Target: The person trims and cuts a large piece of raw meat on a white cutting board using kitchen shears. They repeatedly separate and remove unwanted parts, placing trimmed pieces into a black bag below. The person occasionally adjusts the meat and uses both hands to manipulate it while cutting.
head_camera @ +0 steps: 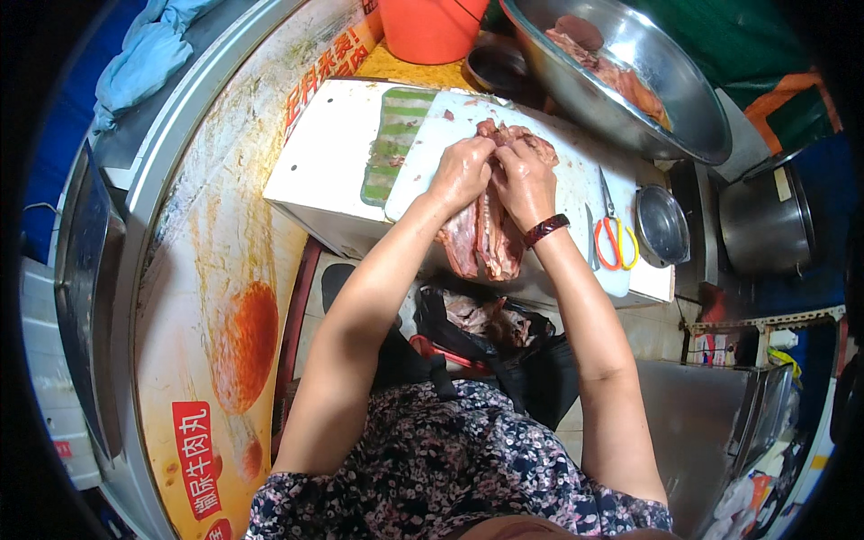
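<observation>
A long piece of raw meat (pixel 501 236) lies on a white cutting board (pixel 432 162), its lower end hanging past the board's near edge. My left hand (pixel 464 170) grips the upper part of the meat from the left. Close against it, my right hand (pixel 528 177), with a dark red bracelet at the wrist, grips the same part from the right. The fingertips of both hands are partly hidden by the hands themselves. To the right on the board lie scissors (pixel 613 244) with red and yellow handles, beside a knife (pixel 591 236). Small meat scraps dot the board.
A large steel basin (pixel 682 88) holding meat (pixel 624 81) stands at the upper right, with a red bucket (pixel 433 27) behind the board. A small metal bowl (pixel 661 223) sits right of the scissors. Below the board's edge is a black bag (pixel 439 320) with scraps; a steel pot (pixel 763 219) stands far right.
</observation>
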`<state>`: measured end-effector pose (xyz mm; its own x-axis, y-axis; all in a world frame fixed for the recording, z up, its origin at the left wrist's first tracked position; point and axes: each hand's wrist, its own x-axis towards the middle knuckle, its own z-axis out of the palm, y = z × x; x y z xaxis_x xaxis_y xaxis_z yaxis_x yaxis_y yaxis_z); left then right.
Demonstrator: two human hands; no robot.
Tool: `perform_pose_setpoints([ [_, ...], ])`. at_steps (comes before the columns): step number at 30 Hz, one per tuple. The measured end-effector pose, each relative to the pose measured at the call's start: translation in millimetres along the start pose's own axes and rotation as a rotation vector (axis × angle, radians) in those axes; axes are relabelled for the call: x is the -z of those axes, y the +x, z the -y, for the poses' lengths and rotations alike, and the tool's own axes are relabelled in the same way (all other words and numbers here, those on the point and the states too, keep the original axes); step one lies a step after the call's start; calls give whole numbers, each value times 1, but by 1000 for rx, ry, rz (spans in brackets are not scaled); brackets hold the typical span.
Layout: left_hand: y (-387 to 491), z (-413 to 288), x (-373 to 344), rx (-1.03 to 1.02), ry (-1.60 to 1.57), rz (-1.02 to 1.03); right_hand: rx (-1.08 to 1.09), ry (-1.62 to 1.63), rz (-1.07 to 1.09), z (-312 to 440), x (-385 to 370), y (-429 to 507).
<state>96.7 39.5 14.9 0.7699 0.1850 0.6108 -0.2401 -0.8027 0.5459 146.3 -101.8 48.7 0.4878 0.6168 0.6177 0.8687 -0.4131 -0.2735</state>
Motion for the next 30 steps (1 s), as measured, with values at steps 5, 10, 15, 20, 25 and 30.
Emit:
perform_pose_setpoints([
  [5,-2,3,-1,85,-84,-70,239,-85,-71,-10,-10,20],
  [10,-4,6,-8,116,-72,-114,328,-137,-46,-20,-16,18],
  [15,-4,3,-12,152,-97,-178,252,-157,-57,-22,-21,14],
  [20,-4,6,-10,229,-214,-166,179,-104,-62,-25,-24,18],
  [25,-1,2,-7,279,-274,-134,133,-51,-172,-26,-32,14],
  [30,-3,9,-10,283,-243,-131,60,2,-194,-27,-37,12],
])
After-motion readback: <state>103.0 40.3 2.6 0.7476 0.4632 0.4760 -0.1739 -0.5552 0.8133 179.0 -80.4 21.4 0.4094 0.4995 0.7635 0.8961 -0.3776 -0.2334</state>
